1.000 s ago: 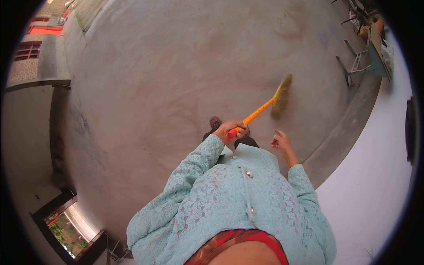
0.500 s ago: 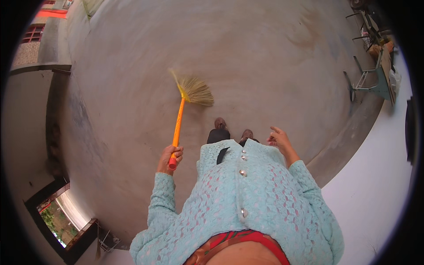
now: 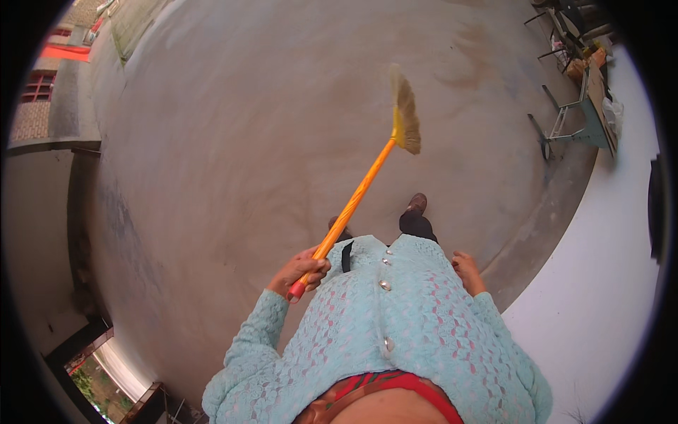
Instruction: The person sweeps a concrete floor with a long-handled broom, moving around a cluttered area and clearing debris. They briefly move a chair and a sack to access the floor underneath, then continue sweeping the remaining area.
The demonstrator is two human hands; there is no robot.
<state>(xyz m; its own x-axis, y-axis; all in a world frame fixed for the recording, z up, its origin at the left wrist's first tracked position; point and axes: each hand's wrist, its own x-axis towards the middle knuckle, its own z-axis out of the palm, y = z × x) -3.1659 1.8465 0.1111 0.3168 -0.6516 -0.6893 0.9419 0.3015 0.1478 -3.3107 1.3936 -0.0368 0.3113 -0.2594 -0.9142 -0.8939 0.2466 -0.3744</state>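
Observation:
My left hand (image 3: pixel 300 274) is closed round the lower end of an orange broom handle, just above its red end cap. The broom (image 3: pixel 359 194) slants up and to the right, away from my body. Its yellow collar and fan of straw bristles (image 3: pixel 406 116) are over the concrete floor, ahead of my feet; the bristles are a little blurred. On the other side, my right hand (image 3: pixel 466 272) hangs by my hip beside the light blue knitted cardigan. Its fingers are loosely curled, with nothing visible in them.
Grey-brown concrete floor (image 3: pixel 247 127) spreads ahead. A folding table (image 3: pixel 593 131) on its side and other items lean by the white wall (image 3: pixel 586 297) at right. At left are a doorway (image 3: pixel 106 381) and a wall; a brick building stands far left.
The broom head has swung from left to right and farther out. My left hand has moved right and nearer my body. My right hand has drawn back, its fingers curling; my right foot has come forward.

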